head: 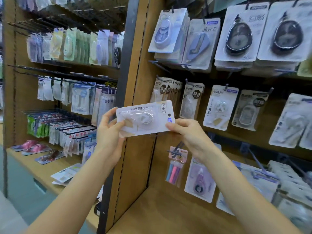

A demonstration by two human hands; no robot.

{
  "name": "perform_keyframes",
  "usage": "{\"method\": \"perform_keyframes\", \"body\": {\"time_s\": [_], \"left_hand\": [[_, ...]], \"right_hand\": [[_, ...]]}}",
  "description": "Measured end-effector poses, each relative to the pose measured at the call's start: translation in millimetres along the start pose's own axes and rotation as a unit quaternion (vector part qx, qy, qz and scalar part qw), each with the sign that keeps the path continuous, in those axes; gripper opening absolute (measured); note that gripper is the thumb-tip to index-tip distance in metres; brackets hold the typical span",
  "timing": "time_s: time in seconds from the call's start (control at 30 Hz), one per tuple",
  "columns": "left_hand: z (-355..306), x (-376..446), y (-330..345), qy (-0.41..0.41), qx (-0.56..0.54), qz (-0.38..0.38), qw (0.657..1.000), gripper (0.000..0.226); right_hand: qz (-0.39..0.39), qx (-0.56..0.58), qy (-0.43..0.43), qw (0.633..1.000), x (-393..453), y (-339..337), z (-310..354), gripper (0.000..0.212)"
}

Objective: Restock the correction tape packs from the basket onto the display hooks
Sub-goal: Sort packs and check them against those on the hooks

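Both hands up in front of the wooden display. Left hand (pixel 108 130) grips the bottom end of a correction tape pack (pixel 145 118); right hand (pixel 187 134) pinches the hole-punched top end. Pack held sideways, printed face toward the viewer, white dispenser under clear blister. Behind it, matching packs (pixel 166 89) hang on a hook. Larger dark-dispenser packs (pixel 239 34) hang on the row above. Small pen packet (pixel 175 166) hangs below the right hand. Bare wooden shelf (pixel 160 215) underneath.
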State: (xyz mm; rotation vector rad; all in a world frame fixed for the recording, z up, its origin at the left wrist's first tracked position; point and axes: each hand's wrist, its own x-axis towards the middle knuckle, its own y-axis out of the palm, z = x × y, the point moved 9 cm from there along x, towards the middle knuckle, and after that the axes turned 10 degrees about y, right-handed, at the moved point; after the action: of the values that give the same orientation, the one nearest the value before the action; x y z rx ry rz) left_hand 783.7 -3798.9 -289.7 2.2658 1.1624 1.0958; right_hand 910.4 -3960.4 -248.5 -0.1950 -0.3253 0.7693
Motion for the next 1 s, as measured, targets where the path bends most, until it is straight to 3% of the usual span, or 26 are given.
{"method": "perform_keyframes", "body": {"time_s": [0.13, 0.2, 0.3, 0.4, 0.5, 0.63, 0.8, 0.9, 1.0], "left_hand": [[12, -21, 63, 0.053, 0.127, 0.119, 0.983, 0.032], [24, -32, 97, 0.068, 0.192, 0.195, 0.959, 0.028], [35, -37, 130, 0.1, 0.266, 0.25, 0.926, 0.027], [27, -33, 149, 0.164, 0.297, 0.245, 0.908, 0.023], [30, -31, 163, 0.188, 0.347, 0.255, 0.883, 0.023], [41, -28, 183, 0.165, 0.344, 0.289, 0.878, 0.025], [37, -38, 196, 0.186, 0.343, 0.336, 0.857, 0.059], [43, -46, 197, 0.215, 0.372, 0.357, 0.829, 0.07], [53, -50, 198, 0.215, 0.393, 0.377, 0.811, 0.064]], "right_hand": [[-0.121, 0.287, -0.012, 0.95, -10, -59, -5, 0.006], [-0.235, 0.311, -0.045, 0.92, -17, -93, -9, 0.007], [-0.339, 0.191, -0.108, 0.915, -31, -121, 3, 0.027], [-0.32, 0.056, -0.193, 0.926, -39, -125, 28, 0.049], [-0.289, -0.02, -0.225, 0.93, -33, -135, 45, 0.065], [-0.338, -0.07, -0.245, 0.906, -24, -157, 67, 0.049], [-0.347, -0.118, -0.273, 0.89, -21, -164, 79, 0.036], [-0.319, -0.138, -0.267, 0.899, -17, -163, 79, 0.029], [-0.303, -0.153, -0.22, 0.915, -6, -168, 69, 0.025]]}}
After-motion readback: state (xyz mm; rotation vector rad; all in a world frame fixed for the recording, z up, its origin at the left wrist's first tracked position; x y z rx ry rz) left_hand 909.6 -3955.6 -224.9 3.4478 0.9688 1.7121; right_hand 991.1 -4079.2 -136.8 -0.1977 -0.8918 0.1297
